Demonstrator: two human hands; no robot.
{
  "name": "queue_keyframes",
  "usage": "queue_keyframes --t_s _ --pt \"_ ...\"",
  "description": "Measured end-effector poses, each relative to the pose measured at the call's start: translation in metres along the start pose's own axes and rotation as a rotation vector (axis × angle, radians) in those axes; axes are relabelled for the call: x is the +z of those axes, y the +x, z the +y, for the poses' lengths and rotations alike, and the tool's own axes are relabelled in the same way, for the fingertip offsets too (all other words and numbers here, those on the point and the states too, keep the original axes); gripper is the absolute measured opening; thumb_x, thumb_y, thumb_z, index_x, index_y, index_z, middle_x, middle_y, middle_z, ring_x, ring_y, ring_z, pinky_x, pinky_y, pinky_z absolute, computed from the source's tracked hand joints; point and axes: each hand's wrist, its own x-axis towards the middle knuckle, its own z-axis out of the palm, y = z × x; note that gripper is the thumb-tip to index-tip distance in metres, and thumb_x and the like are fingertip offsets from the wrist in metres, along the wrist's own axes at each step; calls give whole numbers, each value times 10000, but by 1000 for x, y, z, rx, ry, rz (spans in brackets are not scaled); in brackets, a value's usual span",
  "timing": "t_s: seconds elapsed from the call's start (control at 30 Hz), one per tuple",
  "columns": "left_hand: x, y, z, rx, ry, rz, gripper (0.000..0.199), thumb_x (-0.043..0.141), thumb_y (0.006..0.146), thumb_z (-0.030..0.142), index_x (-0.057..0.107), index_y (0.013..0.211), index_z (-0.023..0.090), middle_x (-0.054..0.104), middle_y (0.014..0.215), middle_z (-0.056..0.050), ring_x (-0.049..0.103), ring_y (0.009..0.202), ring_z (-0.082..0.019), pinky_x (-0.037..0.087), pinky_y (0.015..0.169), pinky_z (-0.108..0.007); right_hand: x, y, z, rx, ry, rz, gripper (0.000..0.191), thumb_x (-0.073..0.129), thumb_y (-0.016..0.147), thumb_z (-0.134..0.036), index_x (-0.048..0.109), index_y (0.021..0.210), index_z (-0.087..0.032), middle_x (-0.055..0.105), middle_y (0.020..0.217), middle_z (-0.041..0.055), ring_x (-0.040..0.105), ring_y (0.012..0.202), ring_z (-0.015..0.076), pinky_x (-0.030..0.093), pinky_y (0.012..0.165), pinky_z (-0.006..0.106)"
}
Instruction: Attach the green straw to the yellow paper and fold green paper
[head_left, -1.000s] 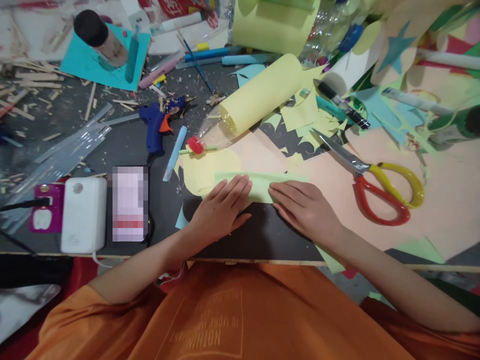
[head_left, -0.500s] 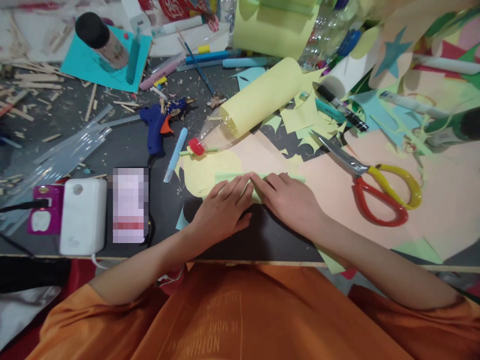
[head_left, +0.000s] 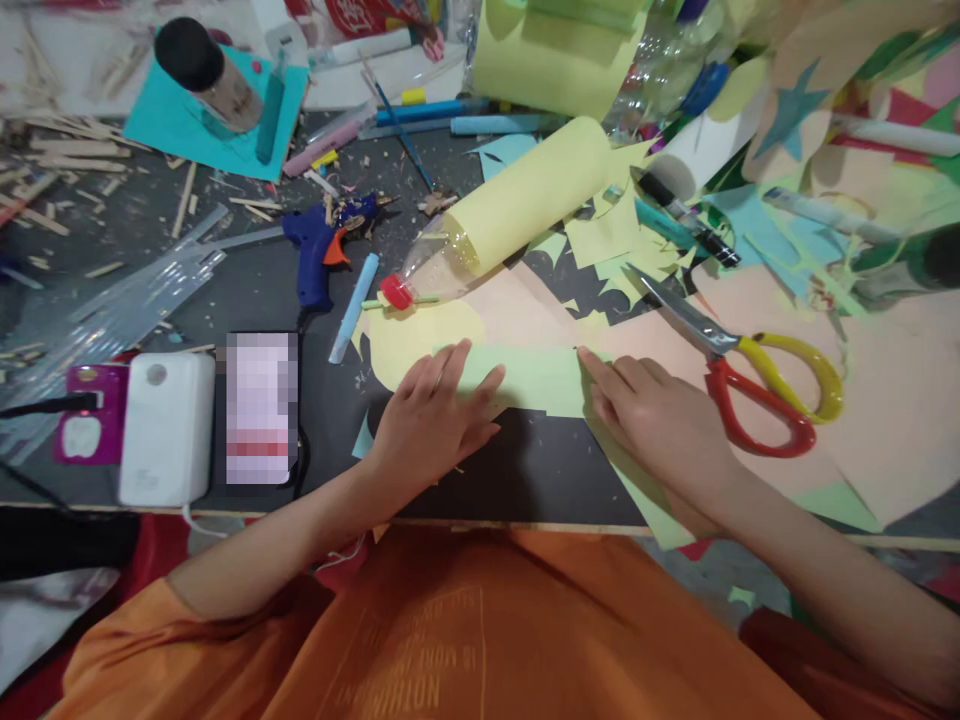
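Cluttered with scraps, the dark desk [head_left: 525, 470] carries a pale green paper strip [head_left: 536, 378] pinned flat between both hands, left hand [head_left: 431, 420] and right hand [head_left: 660, 420] outspread upon it, scissors [head_left: 750, 375] just beyond the right hand.

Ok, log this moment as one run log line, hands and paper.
left hand: flat on green paper strip | right hand: fingers on strip's right end | scissors: right, untouched

Upside-down "NOTHING" — print on the orange shirt [head_left: 420, 640]
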Motion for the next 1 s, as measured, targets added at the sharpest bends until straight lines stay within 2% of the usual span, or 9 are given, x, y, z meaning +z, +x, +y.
queue_keyframes --t_s 0.27,0.47,0.57,0.67,0.73,0.83,0.9,1.0 --pt "-2 -13 -10 -94 53 -20 521 486 932 453 429 1414 261 473 1430 -218 509 1276 -346 422 1032 -473 0 -10 3 42 -34 51 345 405 942 -147 621 1189 -41 641 689 69 569 634 184 317 485 288" --pt "0 -14 -12 -63 128 55 508 515 926 431 438 1386 230 503 1398 -224 536 1265 -331 448 1025 -447 3 -15 9 131 92 36 340 382 955 -187 595 1180 -48 614 728 90 567 667 210 416 543 302" --pt "2 -9 -10 -21 125 120 461 518 935 380 466 1347 179 518 1401 -204 514 1298 -302 421 1066 -415 2 -12 11 153 142 149 309 422 950 -208 570 1182 -68 603 775 105 574 724 234 488 610 336" --pt "3 -2 -3 47 102 138 398 457 965 331 522 1268 82 575 1359 -179 557 1250 -255 425 1064 -354 1 -1 2 73 215 263 302 478 928 -180 550 1209 -94 658 957 160 618 889 265 535 738 382" --pt "2 2 5 36 96 126 413 439 967 337 548 1227 36 594 1327 -199 577 1223 -266 446 1035 -343 2 9 -9 -20 282 225 314 464 934 -163 543 1231 -103 669 1113 182 618 1040 282 533 854 422" --pt "2 6 14 -38 84 101 375 460 952 273 537 1279 105 585 1330 -198 567 1239 -295 456 1005 -375 8 23 -29 -164 341 131 356 453 950 -188 527 1268 -47 621 1284 212 557 1216 294 505 971 444" --pt "2 6 16 -40 56 87 373 466 947 243 530 1304 155 577 1339 -183 559 1248 -291 449 1006 -378 13 30 -38 -190 381 68 402 452 951 -211 503 1305 -29 580 1349 219 514 1279 302 486 1010 469" --pt "2 5 14 -12 41 83 384 464 955 266 528 1318 157 584 1338 -164 553 1247 -266 432 1015 -361 19 34 -41 -152 427 22 434 453 950 -234 480 1336 -37 559 1377 221 504 1294 306 477 1022 490"
